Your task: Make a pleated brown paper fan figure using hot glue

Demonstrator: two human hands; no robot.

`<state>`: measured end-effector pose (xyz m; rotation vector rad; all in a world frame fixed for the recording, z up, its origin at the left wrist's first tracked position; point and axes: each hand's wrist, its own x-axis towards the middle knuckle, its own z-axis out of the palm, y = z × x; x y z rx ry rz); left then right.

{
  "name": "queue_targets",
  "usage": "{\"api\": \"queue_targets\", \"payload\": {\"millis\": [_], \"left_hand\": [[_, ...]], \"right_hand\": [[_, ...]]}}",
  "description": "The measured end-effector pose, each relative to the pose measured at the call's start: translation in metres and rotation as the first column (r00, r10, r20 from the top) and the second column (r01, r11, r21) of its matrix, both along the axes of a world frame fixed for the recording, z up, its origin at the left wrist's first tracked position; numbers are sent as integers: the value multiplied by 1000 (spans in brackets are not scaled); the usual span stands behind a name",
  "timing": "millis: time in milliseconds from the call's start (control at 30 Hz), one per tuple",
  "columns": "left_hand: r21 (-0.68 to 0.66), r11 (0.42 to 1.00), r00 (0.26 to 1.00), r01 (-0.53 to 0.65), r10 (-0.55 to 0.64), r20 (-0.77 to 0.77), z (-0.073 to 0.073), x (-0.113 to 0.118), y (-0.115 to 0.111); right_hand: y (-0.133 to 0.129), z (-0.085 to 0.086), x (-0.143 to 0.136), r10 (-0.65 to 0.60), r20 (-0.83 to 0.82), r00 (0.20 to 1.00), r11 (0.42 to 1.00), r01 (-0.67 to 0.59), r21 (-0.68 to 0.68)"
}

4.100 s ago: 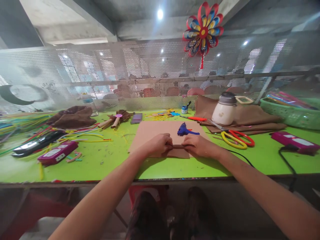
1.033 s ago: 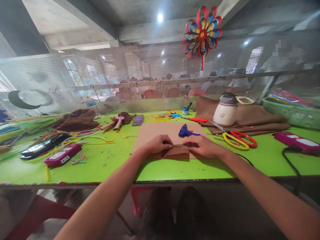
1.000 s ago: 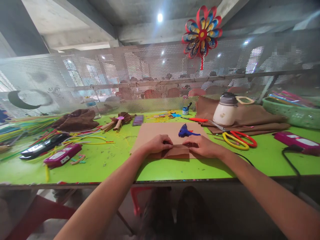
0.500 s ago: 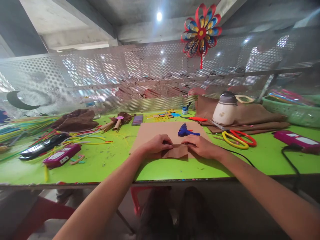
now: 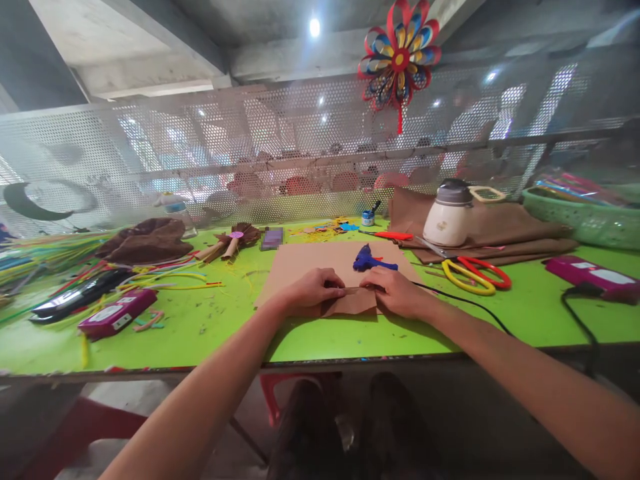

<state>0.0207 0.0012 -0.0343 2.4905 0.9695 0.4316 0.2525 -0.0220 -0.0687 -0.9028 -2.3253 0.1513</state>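
Note:
A small folded piece of brown paper (image 5: 350, 304) lies at the near edge of a larger brown sheet (image 5: 295, 259). My left hand (image 5: 315, 292) pinches its upper left part, thumb and fingers pressed together. On the other side, my right hand (image 5: 393, 291) grips the upper right part between bent fingers. Both hands rest low on the sheet, a short gap apart. Just beyond the right hand lies a blue glue gun (image 5: 373, 259), with a black cord running off to the right.
Scissors (image 5: 475, 275) with yellow and red handles lie right, before a white bottle (image 5: 447, 213) and folded brown cloth (image 5: 505, 220). Purple power strips (image 5: 120, 313) sit at both sides. Further back are a paint jar (image 5: 368, 218), a dark brown paper flower (image 5: 233, 240) and a green basket (image 5: 580, 217).
The view has shifted slightly. Both hands keep their hold on the folded paper with almost no movement.

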Motion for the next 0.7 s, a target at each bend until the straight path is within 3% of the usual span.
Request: {"api": "queue_targets", "payload": {"millis": [200,433,700], "left_hand": [[103,994,999,-27,30,-28,6,7,-9],[77,997,999,-32,35,-28,16,13,-22],[65,998,997,-4,9,-80,17,15,-28]], "right_hand": [[0,2,-1,-12,-153,988,999,19,44],[-8,12,-3,37,-197,980,993,-14,119],[-10,14,-3,79,-215,973,982,-38,186]]}}
